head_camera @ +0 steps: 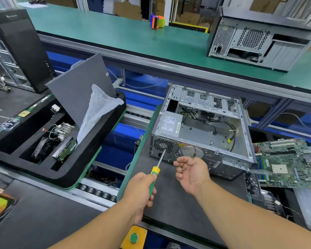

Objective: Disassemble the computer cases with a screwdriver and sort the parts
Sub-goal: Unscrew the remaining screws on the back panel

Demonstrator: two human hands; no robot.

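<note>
An open metal computer case lies on the dark mat, its rear panel facing me. A silver power supply sits in its near left corner, with loose black cables beside it. My left hand grips a green-and-yellow screwdriver. The screwdriver's tip rests at the power supply's fan grille. My right hand hovers palm up just in front of the case, fingers loosely curled. A small metal speck shows on its fingers; I cannot tell whether it is a screw or a ring.
A green motherboard lies to the right, with a pile of small screws beside it. At left, a black foam tray holds a hard drive, a grey panel and a plastic bag. A yellow button box sits at the near edge.
</note>
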